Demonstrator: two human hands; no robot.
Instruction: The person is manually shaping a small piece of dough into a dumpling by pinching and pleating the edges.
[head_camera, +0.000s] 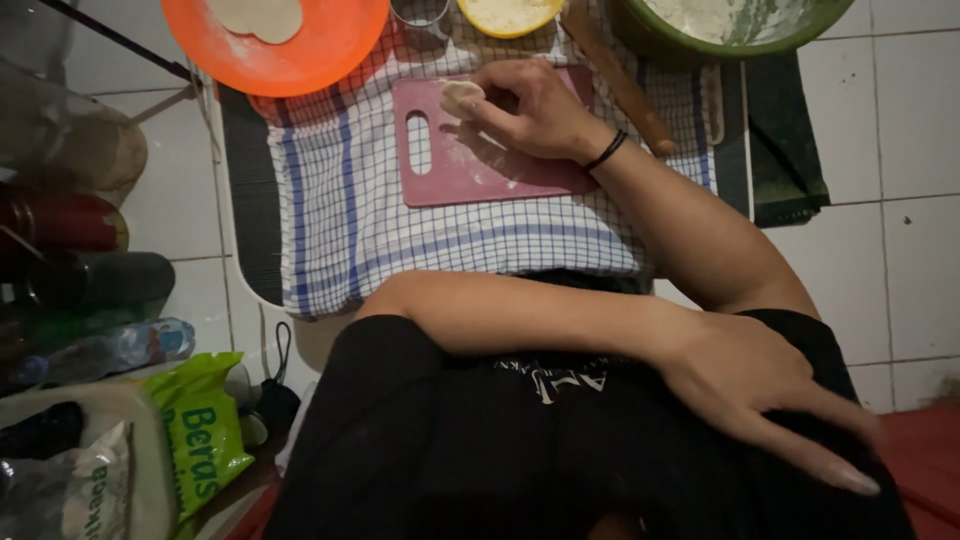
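The right hand (530, 105) reached onto the pink cutting board (480, 165), its grip closed on a small ball of dough (461, 96) at the board's far left corner. The board lay on a blue-checked cloth (350, 220). The left hand (745, 375) rested across the person's black shirt (450, 440), fingers spread, gripping nothing. A wooden rolling pin (625, 85) lay just beside the board's right edge.

right hand (535, 105): arm extended, fingers pinched shut | left hand (745, 375): forearm crossed over lap, fingers spread
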